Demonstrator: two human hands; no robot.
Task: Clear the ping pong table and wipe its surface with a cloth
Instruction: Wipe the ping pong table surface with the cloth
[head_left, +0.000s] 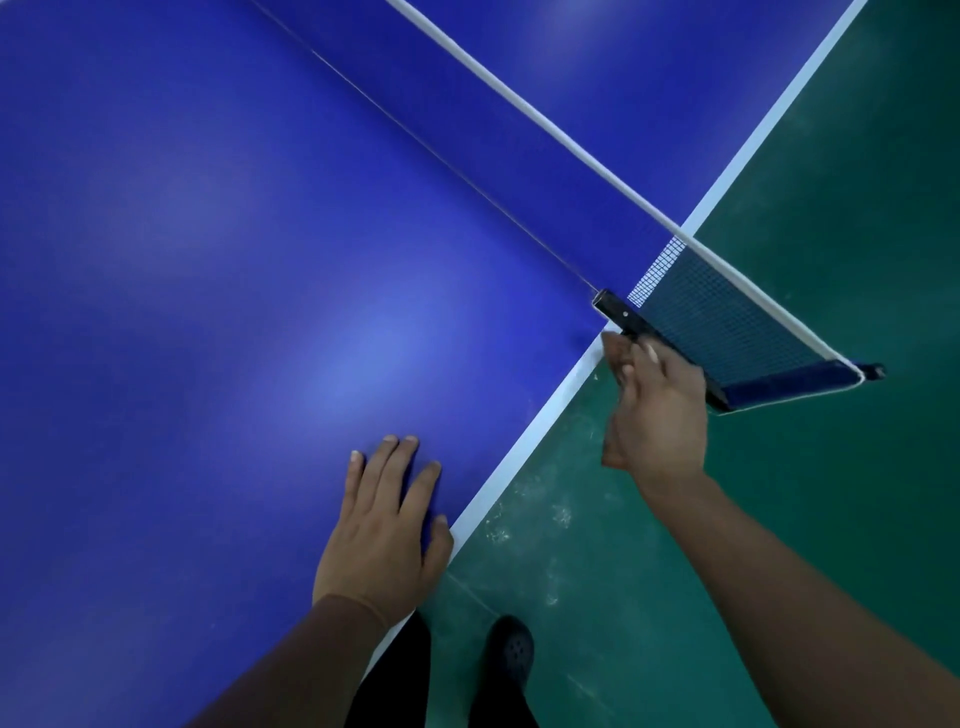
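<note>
The blue ping pong table (208, 260) fills the left and top of the head view, with a white edge line (524, 462) along its near side. Its dark net (727, 322), topped by a white band, runs from the upper middle down to a black clamp post (618, 312) at the table's edge. My right hand (654, 415) is at that post, fingers curled against its lower part beside the table edge. My left hand (384, 525) lies flat on the blue surface near the edge, fingers straight and spread. No cloth is in view.
A green floor (779, 519) with pale scuff marks lies to the right of the table. My dark trousers and a black shoe (511, 652) show at the bottom, close to the table edge. The net's outer end (872, 371) overhangs the floor.
</note>
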